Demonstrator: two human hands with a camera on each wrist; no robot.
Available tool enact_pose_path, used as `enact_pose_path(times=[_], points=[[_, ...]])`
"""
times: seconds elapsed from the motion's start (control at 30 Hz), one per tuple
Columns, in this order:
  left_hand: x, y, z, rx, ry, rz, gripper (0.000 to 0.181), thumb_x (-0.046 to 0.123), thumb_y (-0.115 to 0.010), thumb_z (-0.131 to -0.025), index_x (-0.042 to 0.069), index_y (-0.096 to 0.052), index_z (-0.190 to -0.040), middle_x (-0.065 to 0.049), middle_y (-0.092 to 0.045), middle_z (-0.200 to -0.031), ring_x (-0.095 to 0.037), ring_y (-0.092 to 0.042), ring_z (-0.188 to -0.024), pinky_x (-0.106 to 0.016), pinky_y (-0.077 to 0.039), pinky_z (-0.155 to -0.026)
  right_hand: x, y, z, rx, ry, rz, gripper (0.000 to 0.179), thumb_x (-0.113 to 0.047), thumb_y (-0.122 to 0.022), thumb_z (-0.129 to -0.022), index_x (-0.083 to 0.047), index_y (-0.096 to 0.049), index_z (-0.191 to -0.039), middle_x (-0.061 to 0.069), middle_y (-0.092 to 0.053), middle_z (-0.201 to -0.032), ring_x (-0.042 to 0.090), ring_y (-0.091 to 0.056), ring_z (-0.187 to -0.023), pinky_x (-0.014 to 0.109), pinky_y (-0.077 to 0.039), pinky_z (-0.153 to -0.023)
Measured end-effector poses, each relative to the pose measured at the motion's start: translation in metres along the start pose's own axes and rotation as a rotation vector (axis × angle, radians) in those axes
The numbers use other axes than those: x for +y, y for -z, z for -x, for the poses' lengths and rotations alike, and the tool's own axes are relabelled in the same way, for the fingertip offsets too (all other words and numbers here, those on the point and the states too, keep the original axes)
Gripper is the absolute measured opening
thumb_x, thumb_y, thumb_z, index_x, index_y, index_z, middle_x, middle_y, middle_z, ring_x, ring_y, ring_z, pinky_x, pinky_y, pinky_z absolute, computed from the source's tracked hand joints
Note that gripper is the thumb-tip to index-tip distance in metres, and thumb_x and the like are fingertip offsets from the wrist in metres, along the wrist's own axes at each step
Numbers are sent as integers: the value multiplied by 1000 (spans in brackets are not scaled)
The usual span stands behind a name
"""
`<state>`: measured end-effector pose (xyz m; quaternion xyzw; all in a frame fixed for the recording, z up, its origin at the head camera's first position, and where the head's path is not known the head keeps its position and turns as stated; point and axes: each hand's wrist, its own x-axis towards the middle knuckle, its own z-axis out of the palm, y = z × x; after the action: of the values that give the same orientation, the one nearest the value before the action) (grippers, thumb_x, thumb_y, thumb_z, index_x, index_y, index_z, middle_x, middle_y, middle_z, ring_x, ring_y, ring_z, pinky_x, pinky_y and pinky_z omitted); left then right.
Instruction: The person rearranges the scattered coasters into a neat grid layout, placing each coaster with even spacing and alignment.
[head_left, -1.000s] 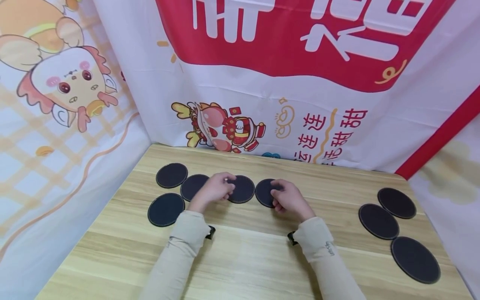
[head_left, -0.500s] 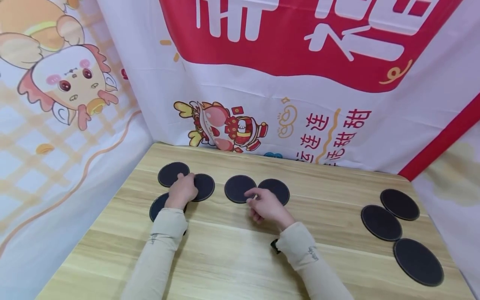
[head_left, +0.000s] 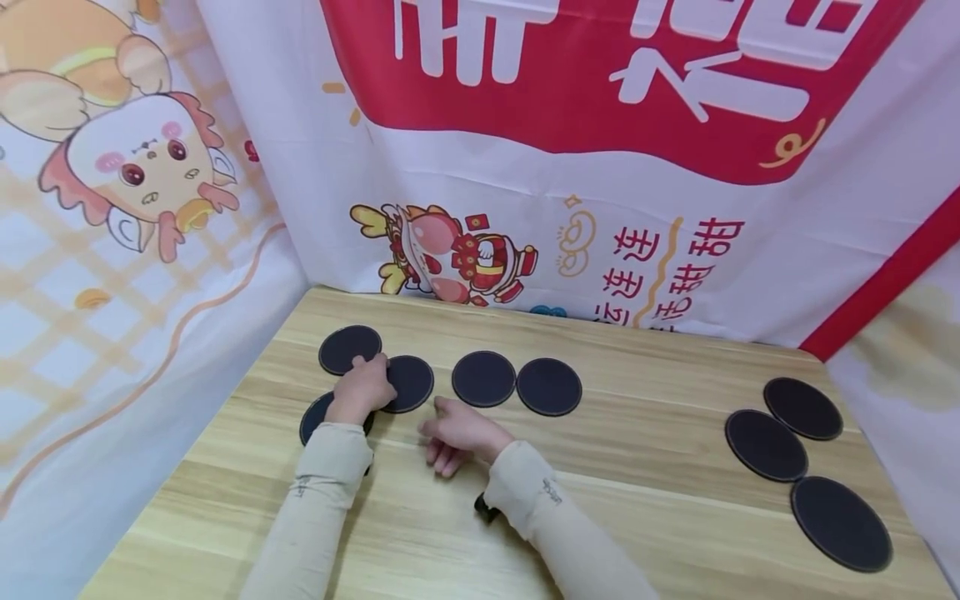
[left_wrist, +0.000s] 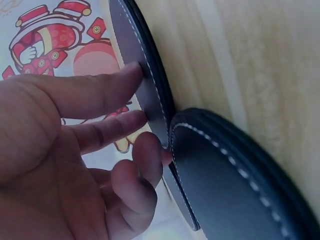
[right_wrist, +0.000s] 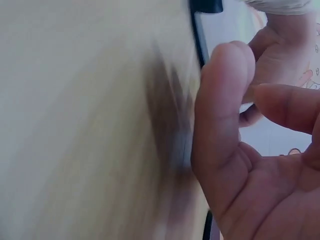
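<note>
Several round black coasters with stitched rims lie flat on the wooden table. In the head view, my left hand (head_left: 362,390) is over the left cluster, its fingertips at the left side of one coaster (head_left: 411,385). The left wrist view shows the thumb and a finger touching the face of a coaster (left_wrist: 131,45), the other fingers bent; a nearer coaster (left_wrist: 215,185) meets it. My right hand (head_left: 461,433) hovers below the middle pair, fingers loosely curled and holding nothing. My left hand partly covers the upper-left coaster (head_left: 348,348) and lower-left coaster (head_left: 313,418).
Two coasters touch in the middle, a left one (head_left: 483,379) and a right one (head_left: 550,387). Three more form a chain at the right, including the lowest coaster (head_left: 842,523). A printed cloth (head_left: 465,175) hangs behind the wooden table (head_left: 420,533).
My left hand has gone left from the middle coasters to the left cluster, where one coaster has shifted slightly nearer. My right hand has moved left off the middle pair, which now sits farther right.
</note>
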<state>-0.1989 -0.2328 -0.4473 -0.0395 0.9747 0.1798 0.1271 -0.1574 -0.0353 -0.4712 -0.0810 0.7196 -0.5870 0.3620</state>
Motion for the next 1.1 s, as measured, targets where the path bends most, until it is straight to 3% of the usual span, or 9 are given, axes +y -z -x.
enact_pose_path(times=[0.1, 0.2, 0.43, 0.53, 0.63, 0.73, 0.87, 1.0, 1.1], points=[[1, 0, -1, -11, 8, 8, 69, 19, -68, -95, -8, -36, -149, -44, -35, -139, -55, -52, -117, -64, -45, -94, -1, -4, -6, -2, -9, -37, 83, -18, -57, -102, -4, -1, -162, 20, -66, -70, 18, -58, -44, 34, -55, -43], [-1, 0, -3, -17, 16, 29, 67, 21, -63, -98, -12, -34, -149, -45, -34, -141, -56, -48, -122, -64, -42, -98, -1, -7, -9, 14, -10, -71, 83, -15, -58, -102, -8, -2, -163, 19, -66, -72, 19, -59, -45, 33, -55, -43], [-10, 5, -7, -20, 4, 47, 52, 21, -46, -102, -13, -46, -141, -44, -35, -142, -55, -43, -128, -63, -40, -101, -5, -6, -6, 57, 11, -153, 82, -7, -58, -98, -8, -8, -162, 27, -69, -91, 21, -63, -51, 32, -56, -45], [-12, 10, -5, -9, -6, 62, 49, 18, -43, -100, -14, -51, -137, -44, -34, -143, -55, -43, -128, -63, -41, -100, -12, -3, -3, 88, 30, -171, 81, -5, -59, -95, -8, -12, -160, 30, -69, -96, 21, -63, -51, 31, -55, -45], [-11, 16, 0, 22, -19, 95, 46, 17, -44, -99, -14, -53, -131, -42, -43, -138, -53, -48, -123, -61, -44, -97, -20, -1, 1, 115, 48, -191, 76, -6, -60, -95, -8, -16, -157, 31, -68, -99, 22, -63, -52, 33, -56, -46], [-5, 21, 4, 62, -34, 154, 40, 20, -48, -101, -11, -54, -125, -33, -55, -125, -46, -54, -114, -56, -45, -95, -28, 2, 2, 186, 96, -218, 67, -5, -59, -97, -10, -21, -152, 31, -67, -101, 25, -65, -55, 38, -58, -50], [8, 25, 8, 106, -75, 250, 30, 21, -53, -100, -5, -56, -114, -22, -61, -111, -37, -57, -102, -50, -46, -90, -36, 10, 3, 333, 204, -262, 52, 0, -54, -98, -8, -26, -141, 31, -67, -95, 27, -65, -53, 44, -60, -54], [25, 25, 11, 130, -111, 337, 28, 19, -57, -99, -5, -57, -114, -20, -63, -109, -36, -58, -101, -49, -46, -89, -40, 22, 7, 436, 259, -273, 43, 2, -49, -99, -8, -28, -135, 30, -67, -84, 24, -63, -49, 42, -59, -52], [37, 22, 10, 146, -115, 391, 30, 20, -58, -99, -4, -57, -117, -21, -63, -113, -36, -58, -105, -50, -45, -92, -40, 34, 12, 466, 252, -266, 42, 1, -46, -101, -10, -28, -136, 33, -67, -87, 23, -63, -50, 40, -58, -50]])
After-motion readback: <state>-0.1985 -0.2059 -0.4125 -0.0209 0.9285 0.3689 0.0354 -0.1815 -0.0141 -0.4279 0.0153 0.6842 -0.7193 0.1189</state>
